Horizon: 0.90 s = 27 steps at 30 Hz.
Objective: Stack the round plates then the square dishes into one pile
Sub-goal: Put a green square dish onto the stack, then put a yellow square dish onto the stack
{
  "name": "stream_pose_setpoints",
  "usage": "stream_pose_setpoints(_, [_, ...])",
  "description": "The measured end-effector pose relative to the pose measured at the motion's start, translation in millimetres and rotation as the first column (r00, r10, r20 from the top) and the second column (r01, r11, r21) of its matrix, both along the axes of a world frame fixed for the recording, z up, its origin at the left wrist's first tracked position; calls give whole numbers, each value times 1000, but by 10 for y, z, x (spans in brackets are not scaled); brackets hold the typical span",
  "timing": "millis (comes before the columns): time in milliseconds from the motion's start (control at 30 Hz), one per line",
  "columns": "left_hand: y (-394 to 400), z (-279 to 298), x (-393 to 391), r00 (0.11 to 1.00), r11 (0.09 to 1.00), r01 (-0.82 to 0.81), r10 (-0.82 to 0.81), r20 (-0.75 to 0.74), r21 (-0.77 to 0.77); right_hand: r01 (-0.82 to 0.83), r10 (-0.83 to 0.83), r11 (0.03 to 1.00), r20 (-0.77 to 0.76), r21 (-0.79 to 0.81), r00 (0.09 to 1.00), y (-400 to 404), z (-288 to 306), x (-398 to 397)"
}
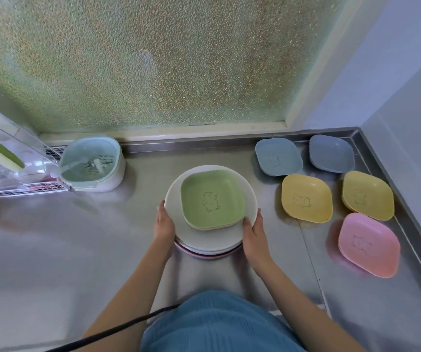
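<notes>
While both my left hand (164,222) and right hand (254,231) grip the round plates (204,240) at the rims, green square dish (212,199) sits off-centre on top; tilting the pile risks it sliding off

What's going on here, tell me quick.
A person is piling dishes on a steel counter. Both hands, left hand and right hand, grip the stack of round plates by its sides. A green square dish already sits on top, with another under it. Five square dishes still lie loose to the right: two blue, two yellow, one pink.
</notes>
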<state>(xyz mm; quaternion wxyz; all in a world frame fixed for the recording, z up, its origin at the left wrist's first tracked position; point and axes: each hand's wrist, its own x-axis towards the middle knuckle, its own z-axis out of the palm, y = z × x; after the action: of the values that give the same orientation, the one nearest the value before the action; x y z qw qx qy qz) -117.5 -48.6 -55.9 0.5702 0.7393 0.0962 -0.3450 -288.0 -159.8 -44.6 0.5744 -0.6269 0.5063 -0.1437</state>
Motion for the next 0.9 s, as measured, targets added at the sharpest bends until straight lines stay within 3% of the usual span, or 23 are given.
stream_pose_setpoints(367, [-531, -97, 30, 975, 978, 207, -206, 85, 4, 173, -170, 981, 42, -89, 984, -326, -12, -190])
stream_pose_setpoints(533, [-474, -130, -21, 942, 964, 265, -261, 210, 10, 274, -293, 946, -94, -174, 952, -677, -71, -377])
stream_pose_setpoints(667, [-491, -45, -22, 896, 947, 296, -321, 307, 128, 72, -170, 952, -316, -297, 933, -906, -131, -589])
stream_pose_setpoints(767, [-472, 46, -13, 832, 911, 358, -411, 374, 205, -114, -83, 936, -525, -333, 847, -969, -205, -710])
stream_pose_setpoints(900, [-339, 130, -77, 738, 835, 436, -545, 399, 336, -204, -81, 905, -623, -373, 778, -941, -258, -806])
